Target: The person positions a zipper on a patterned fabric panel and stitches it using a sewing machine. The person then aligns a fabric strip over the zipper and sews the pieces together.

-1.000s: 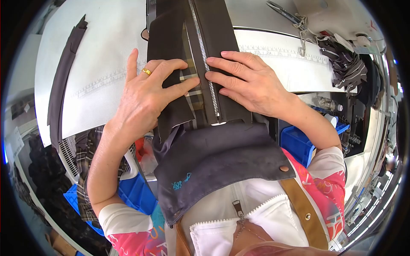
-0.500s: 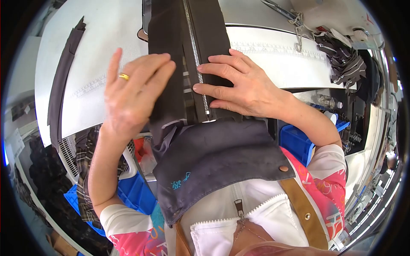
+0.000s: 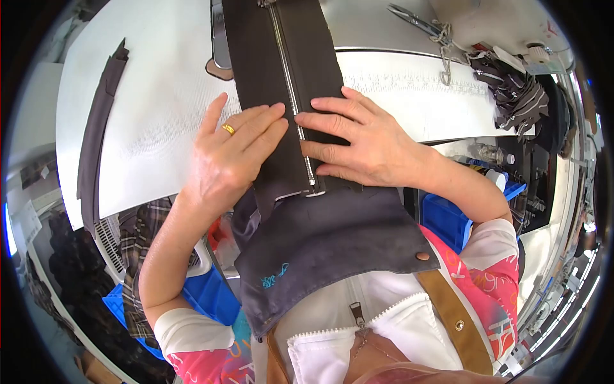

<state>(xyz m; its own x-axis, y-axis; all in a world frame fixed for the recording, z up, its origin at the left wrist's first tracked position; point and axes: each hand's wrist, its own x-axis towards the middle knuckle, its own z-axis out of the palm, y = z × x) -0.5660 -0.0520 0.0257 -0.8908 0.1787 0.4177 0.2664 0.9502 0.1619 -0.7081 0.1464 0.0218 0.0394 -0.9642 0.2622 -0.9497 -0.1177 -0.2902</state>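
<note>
Dark cloth [image 3: 252,61] with a silver metal zipper [image 3: 285,64] down its middle lies over the table's front edge. My left hand [image 3: 240,147], with a gold ring, rests on the cloth left of the zipper, its fingers stretched out. My right hand [image 3: 361,137] lies spread on the cloth's right side, its fingertips at the zipper. Neither hand holds anything. The zipper's slider [image 3: 266,3] shows at the top edge of the view. Below both hands the cloth reaches my dark apron [image 3: 332,230].
A white table [image 3: 153,83] with printed rulers bears a dark folded strip [image 3: 99,128] at the left. A phone [image 3: 219,35] lies beside the cloth. Scissors [image 3: 412,19] and bundled zippers [image 3: 511,93] are at the right. Blue bins [image 3: 444,221] stand below.
My left hand lifted off, moved left, then came back down on the cloth. The plaid strip once visible beside the zipper is now covered. The slider has come into view.
</note>
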